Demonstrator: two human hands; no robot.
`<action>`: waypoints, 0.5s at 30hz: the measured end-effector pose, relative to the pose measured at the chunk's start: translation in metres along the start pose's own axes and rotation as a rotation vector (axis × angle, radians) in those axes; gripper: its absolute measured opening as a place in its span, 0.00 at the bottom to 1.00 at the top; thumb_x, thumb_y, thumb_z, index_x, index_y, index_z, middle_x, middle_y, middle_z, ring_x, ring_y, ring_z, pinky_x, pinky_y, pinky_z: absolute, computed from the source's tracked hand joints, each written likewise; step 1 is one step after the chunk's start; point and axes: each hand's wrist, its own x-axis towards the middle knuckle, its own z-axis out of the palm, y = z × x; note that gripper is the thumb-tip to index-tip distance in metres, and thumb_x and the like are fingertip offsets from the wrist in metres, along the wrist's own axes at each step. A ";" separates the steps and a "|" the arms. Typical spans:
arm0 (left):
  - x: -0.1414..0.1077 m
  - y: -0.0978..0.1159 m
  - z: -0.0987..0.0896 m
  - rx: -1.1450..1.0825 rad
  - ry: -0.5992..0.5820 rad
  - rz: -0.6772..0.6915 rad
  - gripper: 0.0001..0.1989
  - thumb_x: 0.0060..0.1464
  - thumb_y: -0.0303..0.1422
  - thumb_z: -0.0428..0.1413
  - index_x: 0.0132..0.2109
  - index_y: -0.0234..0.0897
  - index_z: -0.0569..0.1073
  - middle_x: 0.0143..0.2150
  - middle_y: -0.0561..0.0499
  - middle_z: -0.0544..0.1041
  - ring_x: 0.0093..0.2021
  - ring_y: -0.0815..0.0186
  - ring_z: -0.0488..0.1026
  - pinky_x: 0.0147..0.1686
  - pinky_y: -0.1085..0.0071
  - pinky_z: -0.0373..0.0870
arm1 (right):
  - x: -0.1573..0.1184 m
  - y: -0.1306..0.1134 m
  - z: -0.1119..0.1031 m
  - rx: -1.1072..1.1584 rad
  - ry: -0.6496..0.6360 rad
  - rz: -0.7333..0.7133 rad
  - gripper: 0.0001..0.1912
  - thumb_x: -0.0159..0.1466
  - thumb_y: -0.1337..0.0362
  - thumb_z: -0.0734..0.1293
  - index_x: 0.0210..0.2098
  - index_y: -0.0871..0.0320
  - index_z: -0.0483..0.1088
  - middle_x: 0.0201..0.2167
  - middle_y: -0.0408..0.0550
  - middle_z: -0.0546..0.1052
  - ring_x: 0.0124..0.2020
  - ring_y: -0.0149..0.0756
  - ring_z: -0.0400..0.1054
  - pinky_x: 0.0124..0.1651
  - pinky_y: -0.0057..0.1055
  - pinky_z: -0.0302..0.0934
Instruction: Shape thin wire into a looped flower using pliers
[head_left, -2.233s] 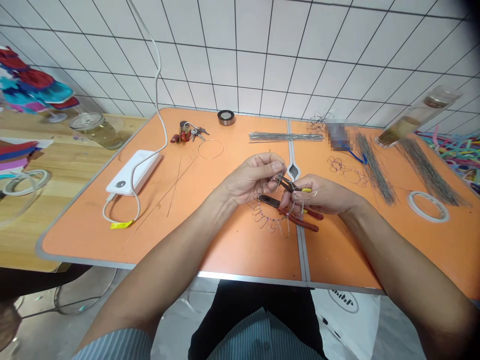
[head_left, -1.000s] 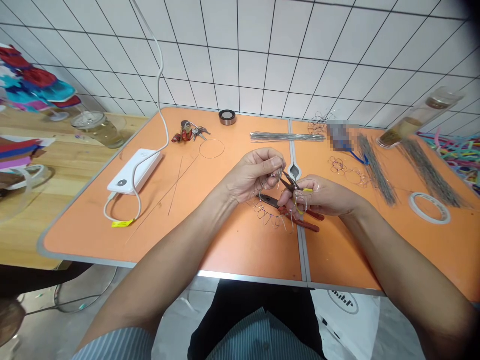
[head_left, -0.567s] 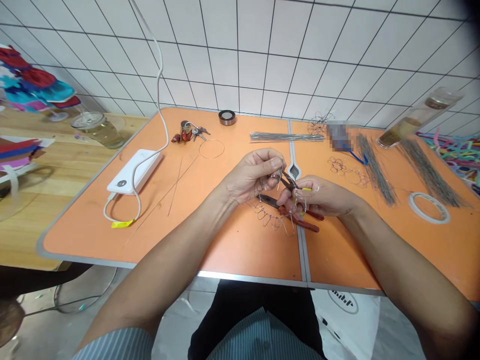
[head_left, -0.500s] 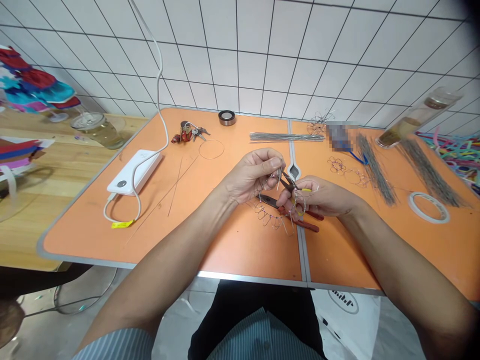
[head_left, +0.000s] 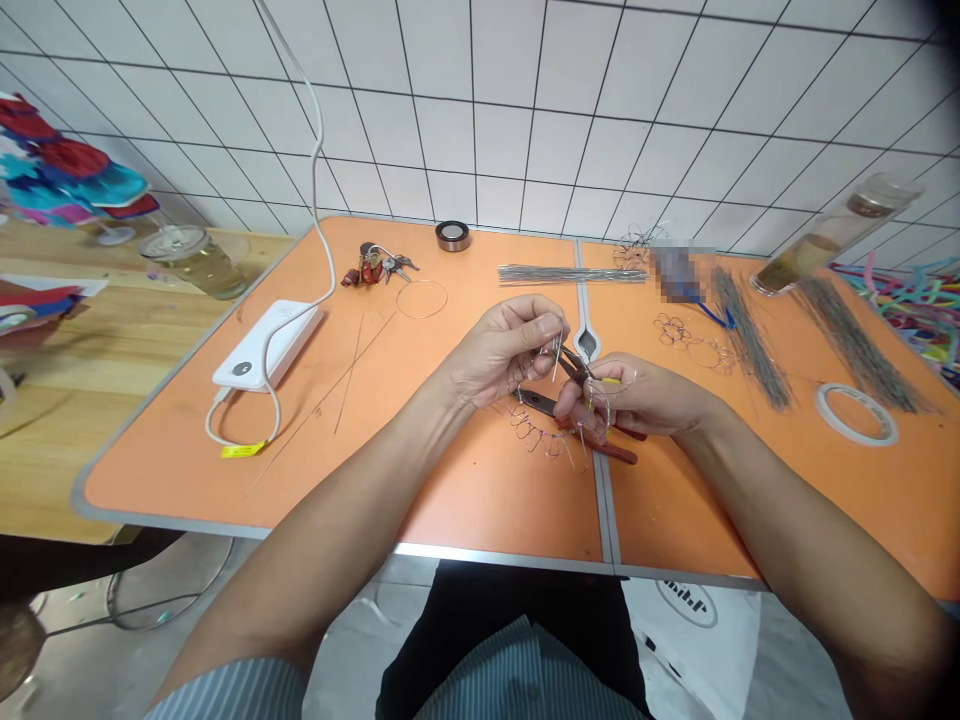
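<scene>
My left hand point(head_left: 517, 345) pinches a thin looped wire point(head_left: 556, 348) near the middle of the orange table point(head_left: 450, 490). Fingers of my right hand point(head_left: 637, 395) are closed round small pliers point(head_left: 576, 366), whose dark jaws point at the wire by my left fingertips. A wire chain of small loops point(head_left: 538, 432) hangs below both hands. Under it lie larger pliers point(head_left: 536, 402) with red handles, partly covered by my right hand and the wire.
Wire bundles point(head_left: 754, 340) lie at the right and a straight bundle point(head_left: 570, 273) at the back. White tape point(head_left: 856, 414), a glass bottle point(head_left: 832, 235), keys point(head_left: 379, 266), a dark tape roll point(head_left: 452, 236) and a white power bank point(head_left: 266, 345) with a cable stand around.
The fingers of my right hand have shifted slightly around the small pliers. At the far left, the colourful item on the wooden table has changed position.
</scene>
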 end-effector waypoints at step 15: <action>0.000 0.001 0.000 -0.023 0.009 -0.002 0.21 0.49 0.42 0.77 0.36 0.33 0.77 0.28 0.56 0.74 0.21 0.76 0.71 0.21 0.80 0.66 | 0.002 0.005 0.002 0.121 -0.076 -0.070 0.19 0.73 0.52 0.74 0.46 0.64 0.84 0.25 0.45 0.76 0.21 0.27 0.67 0.24 0.25 0.64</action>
